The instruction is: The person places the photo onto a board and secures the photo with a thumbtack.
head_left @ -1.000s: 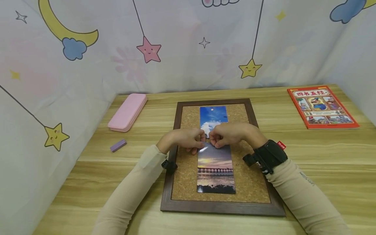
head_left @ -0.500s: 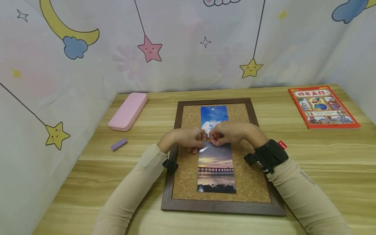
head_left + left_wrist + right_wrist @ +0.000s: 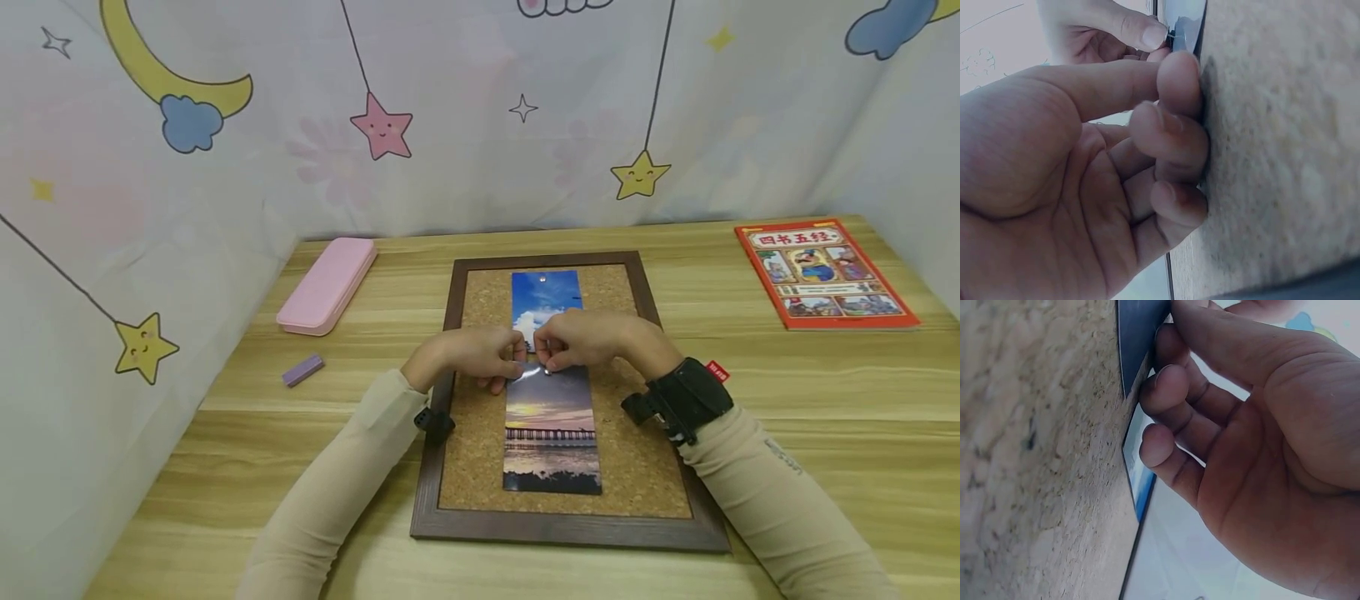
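A sunset photo [image 3: 551, 433] lies on the framed cork board [image 3: 645, 450], just below a sky photo [image 3: 547, 292] with a small pushpin near its top edge. My left hand [image 3: 480, 352] holds the sunset photo's upper left corner, its curled fingertips against the cork in the left wrist view. Near the middle of that photo's top edge, my right hand [image 3: 588, 337] pinches a small pale pushpin [image 3: 547, 372] between thumb and forefinger. Its other fingers curl over the lower part of the sky photo and partly hide it. Whether the pin's point is in the cork cannot be seen.
A pink pencil case [image 3: 326, 286] and a small purple block [image 3: 303, 371] lie on the wooden table [image 3: 247, 467] to the left. A red book [image 3: 825, 273] lies at the back right. A patterned curtain [image 3: 465, 75] hangs behind the table.
Both hands stay nearly in place. My right thumb and forefinger have shifted slightly, and the pushpin's pale head now shows more clearly beneath them.
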The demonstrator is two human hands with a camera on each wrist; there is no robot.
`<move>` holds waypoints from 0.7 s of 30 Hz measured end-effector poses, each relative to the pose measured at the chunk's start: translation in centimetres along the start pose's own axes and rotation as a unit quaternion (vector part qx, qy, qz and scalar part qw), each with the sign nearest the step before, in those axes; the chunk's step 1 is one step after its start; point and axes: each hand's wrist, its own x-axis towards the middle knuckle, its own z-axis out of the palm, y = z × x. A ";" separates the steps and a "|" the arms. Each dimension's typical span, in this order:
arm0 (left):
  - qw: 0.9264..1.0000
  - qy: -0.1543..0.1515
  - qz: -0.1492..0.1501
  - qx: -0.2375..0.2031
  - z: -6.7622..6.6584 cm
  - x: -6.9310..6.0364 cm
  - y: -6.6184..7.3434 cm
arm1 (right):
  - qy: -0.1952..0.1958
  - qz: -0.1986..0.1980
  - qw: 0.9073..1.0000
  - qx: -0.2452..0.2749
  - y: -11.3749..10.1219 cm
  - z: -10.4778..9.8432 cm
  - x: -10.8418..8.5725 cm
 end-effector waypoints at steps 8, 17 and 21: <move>1.000 0.005 -0.002 -0.003 0.1 0.0 -0.1 | 0.015 0.039 0.999 -0.006 -0.3 0.5 0.4; 1.000 0.006 -0.006 -0.013 0.1 0.0 -0.4 | 0.020 0.042 0.999 0.008 -0.4 0.7 0.5; 1.000 0.021 -0.018 -0.009 0.1 0.1 -0.3 | 0.023 0.030 0.999 -0.002 -0.3 0.6 0.3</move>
